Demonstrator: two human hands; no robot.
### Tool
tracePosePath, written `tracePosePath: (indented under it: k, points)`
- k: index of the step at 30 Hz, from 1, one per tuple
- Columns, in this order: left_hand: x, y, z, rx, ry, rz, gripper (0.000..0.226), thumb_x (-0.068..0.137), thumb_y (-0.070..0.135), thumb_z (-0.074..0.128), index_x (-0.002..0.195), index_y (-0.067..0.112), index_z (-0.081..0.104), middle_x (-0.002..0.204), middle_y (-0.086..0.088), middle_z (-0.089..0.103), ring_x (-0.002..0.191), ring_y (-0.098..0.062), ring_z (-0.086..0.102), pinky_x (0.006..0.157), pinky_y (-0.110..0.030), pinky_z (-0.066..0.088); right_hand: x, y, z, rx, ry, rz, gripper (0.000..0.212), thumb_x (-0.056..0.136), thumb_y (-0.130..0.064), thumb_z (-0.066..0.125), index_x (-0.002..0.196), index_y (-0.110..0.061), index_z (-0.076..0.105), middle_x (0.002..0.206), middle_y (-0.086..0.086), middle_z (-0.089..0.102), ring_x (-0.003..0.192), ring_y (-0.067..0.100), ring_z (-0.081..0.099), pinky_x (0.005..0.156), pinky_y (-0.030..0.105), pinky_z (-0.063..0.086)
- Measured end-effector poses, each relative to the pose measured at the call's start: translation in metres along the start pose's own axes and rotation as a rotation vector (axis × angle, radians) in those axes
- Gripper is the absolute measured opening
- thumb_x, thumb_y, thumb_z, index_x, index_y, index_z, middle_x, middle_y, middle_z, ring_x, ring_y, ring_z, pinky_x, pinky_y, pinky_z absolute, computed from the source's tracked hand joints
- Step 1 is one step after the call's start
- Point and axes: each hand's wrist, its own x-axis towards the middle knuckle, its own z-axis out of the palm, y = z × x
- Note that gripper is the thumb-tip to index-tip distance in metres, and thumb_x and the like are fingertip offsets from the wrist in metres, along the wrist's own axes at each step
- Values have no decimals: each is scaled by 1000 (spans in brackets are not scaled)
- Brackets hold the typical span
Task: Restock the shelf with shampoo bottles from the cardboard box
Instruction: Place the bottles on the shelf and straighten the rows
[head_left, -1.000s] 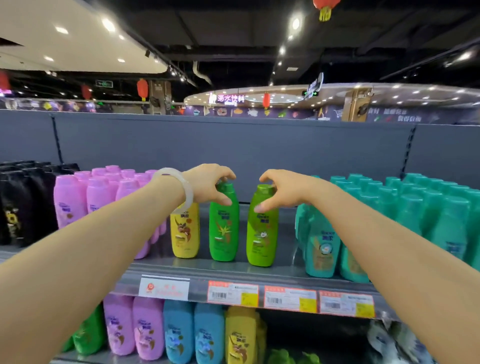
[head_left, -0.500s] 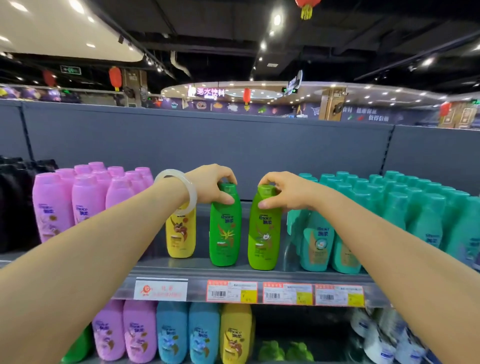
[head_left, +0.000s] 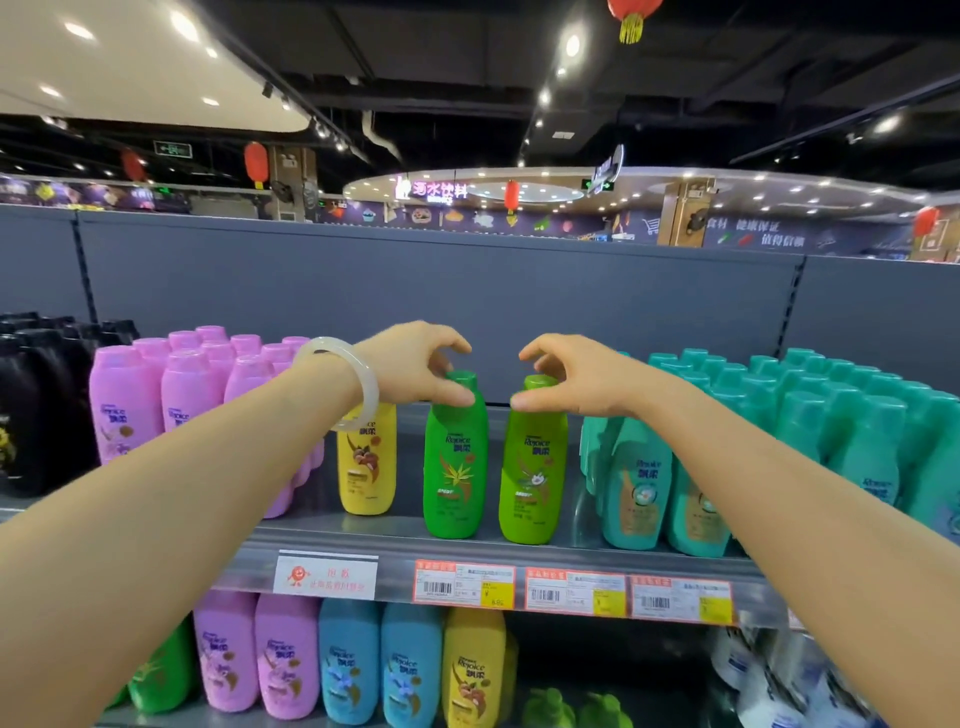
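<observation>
Head camera faces the shelf (head_left: 498, 551) closely, level.

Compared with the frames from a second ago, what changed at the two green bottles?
Both hands are opening: the left hand and right hand have lifted their upper fingers off the caps of the dark green bottle and light green bottle; thumbs remain near the necks. Both bottles stayed upright on the shelf, side by side.

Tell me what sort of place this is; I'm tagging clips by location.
Most likely a supermarket aisle. Rows of shampoo bottles fill a grey shelf, barcoded price tags line its front edge, and a lit department sign hangs over the sales floor behind.
</observation>
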Motion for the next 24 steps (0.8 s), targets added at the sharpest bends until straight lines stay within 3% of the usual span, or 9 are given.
tracePosePath:
  k: [3, 4, 7, 10, 12, 16, 24]
  points:
    - [-6, -15, -19, 27, 278, -20, 46, 85, 36, 62, 125, 15, 55, 121, -3, 63, 113, -19, 58, 99, -31, 43, 5, -15, -3, 12, 108, -67, 55, 81, -47, 64, 128, -20, 50, 130, 2, 53, 119, 17, 52, 102, 36, 43]
    - [-8, -24, -24, 62, 305, -55, 44, 86, 36, 61, 124, 14, 56, 124, -4, 61, 115, -19, 57, 100, -32, 41, 7, -20, -1, 6, 111, -88, 53, 82, -48, 63, 126, -21, 51, 130, 1, 54, 119, 16, 52, 102, 35, 43]
    - [-12, -50, -27, 112, 142, -174, 54, 84, 38, 64, 131, 15, 50, 135, -3, 53, 124, -20, 50, 105, -33, 37, 13, -34, 9, -18, 86, -147, 51, 84, -45, 61, 127, -19, 51, 133, -2, 52, 124, 14, 48, 101, 30, 39]
    - [-11, -65, -13, 10, 13, -231, 61, 79, 32, 71, 133, 18, 46, 122, -3, 57, 103, -18, 56, 93, -29, 45, 20, -42, 21, -33, 79, -168, 52, 85, -45, 60, 128, -18, 50, 135, -1, 52, 126, 14, 47, 100, 28, 37]
    - [-9, -69, -5, -42, 21, -232, 56, 79, 26, 71, 129, 20, 46, 107, -1, 56, 89, -16, 55, 79, -26, 45, 24, -44, 25, -26, 69, -157, 53, 84, -45, 61, 129, -18, 50, 134, 1, 52, 125, 15, 48, 99, 29, 39]
    - [-12, -72, -8, -79, 8, -216, 45, 80, 22, 71, 119, 19, 51, 89, 5, 55, 80, -15, 57, 67, -21, 49, 29, -48, 28, -45, -3, -139, 57, 83, -42, 64, 131, -19, 47, 131, 4, 53, 118, 17, 51, 91, 26, 39]
    - [-27, -68, -14, -72, -33, -191, 42, 82, 25, 68, 119, 22, 48, 105, 2, 58, 91, -16, 60, 66, -15, 49, 37, -50, 32, -114, 10, -112, 41, 82, -34, 68, 117, -14, 59, 121, 5, 58, 108, 20, 55, 88, 30, 45]
